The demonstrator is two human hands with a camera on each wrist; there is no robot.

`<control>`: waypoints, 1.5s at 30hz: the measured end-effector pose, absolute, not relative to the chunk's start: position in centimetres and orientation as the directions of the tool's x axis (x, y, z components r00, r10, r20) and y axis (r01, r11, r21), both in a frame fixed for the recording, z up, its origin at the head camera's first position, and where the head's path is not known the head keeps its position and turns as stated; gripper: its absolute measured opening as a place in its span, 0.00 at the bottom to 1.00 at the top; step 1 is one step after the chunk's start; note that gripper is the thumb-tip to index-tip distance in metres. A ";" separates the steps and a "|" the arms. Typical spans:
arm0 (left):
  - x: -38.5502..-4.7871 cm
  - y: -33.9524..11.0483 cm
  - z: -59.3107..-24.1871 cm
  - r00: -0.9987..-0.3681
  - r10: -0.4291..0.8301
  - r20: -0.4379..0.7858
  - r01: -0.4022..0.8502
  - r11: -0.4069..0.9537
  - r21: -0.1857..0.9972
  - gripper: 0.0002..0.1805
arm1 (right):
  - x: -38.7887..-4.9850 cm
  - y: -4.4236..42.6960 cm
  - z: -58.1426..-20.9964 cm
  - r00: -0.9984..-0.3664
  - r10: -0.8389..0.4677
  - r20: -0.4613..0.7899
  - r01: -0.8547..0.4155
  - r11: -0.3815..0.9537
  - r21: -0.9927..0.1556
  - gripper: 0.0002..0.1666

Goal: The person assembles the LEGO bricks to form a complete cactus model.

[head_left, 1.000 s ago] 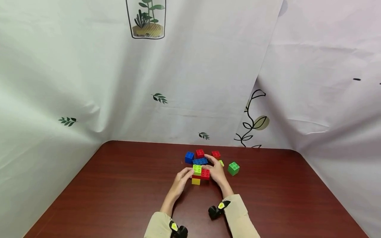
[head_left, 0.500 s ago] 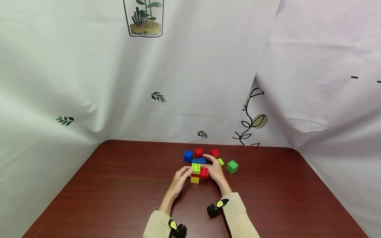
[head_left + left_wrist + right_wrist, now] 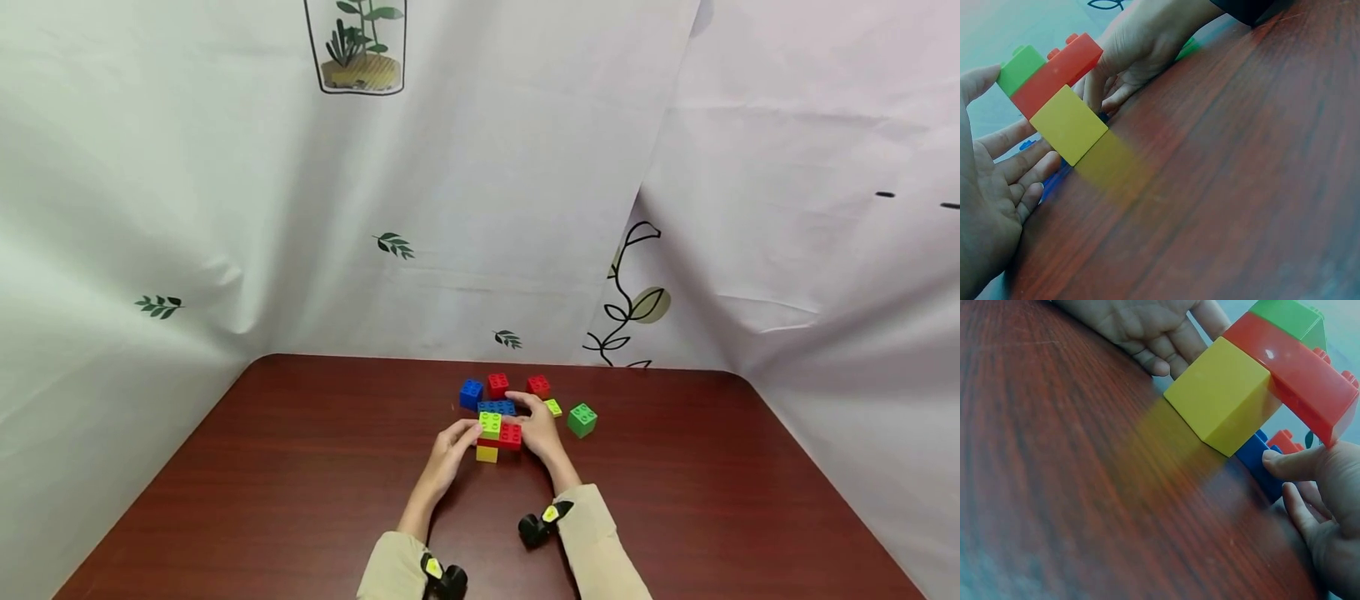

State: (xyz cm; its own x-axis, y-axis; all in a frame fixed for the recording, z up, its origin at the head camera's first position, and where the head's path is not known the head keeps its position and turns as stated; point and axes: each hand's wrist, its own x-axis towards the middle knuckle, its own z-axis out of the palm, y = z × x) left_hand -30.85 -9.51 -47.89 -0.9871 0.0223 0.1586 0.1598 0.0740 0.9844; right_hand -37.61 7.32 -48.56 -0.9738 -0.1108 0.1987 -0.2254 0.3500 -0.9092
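Note:
My left hand (image 3: 447,454) pinches a small stack of toy building bricks at its left side, thumb by the lime brick (image 3: 491,424), fingers behind. Under the lime brick lies a longer red brick (image 3: 512,436), with a yellow brick (image 3: 1071,126) at the bottom, standing on the table. The red brick overhangs the yellow one to the right. Just behind the stack, my right hand (image 3: 542,427) holds the right end of a blue brick (image 3: 497,407) between thumb and fingers. In the right wrist view, the thumb touches that blue brick (image 3: 1259,464), partly hidden by the yellow one.
Behind the hands stand another blue brick (image 3: 471,394) and two red bricks, one left (image 3: 498,386) and one right (image 3: 537,386). A yellow-green brick (image 3: 553,407) is partly hidden by the right hand. Farther right sits a green brick (image 3: 582,420). A white cloth (image 3: 480,167) hangs behind the brown table (image 3: 300,467).
The whole head view shifts slightly as the camera moves. Both hands keep their places at the stack and the blue brick; no brick visibly changes position on the table.

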 end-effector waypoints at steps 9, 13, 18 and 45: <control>-30.5 -9.8 -48.1 -0.987 0.026 0.162 0.163 0.087 0.983 0.15 | -37.5 7.2 -48.8 -0.968 -0.158 0.196 -0.239 0.339 -0.910 0.23; -30.4 -9.8 -48.0 -0.984 0.024 0.175 0.177 0.086 0.981 0.13 | -37.6 7.2 -48.6 -0.965 -0.179 0.192 -0.245 0.356 -0.902 0.23; -30.4 -9.9 -47.8 -0.982 0.032 0.189 0.191 0.095 0.977 0.12 | -37.7 7.2 -48.4 -0.972 -0.168 0.166 -0.217 0.356 -0.909 0.21; -30.7 -9.8 -48.2 -0.972 0.136 0.191 0.210 0.139 0.968 0.16 | -37.4 7.4 -48.4 -0.971 -0.157 0.179 -0.229 0.407 -0.884 0.20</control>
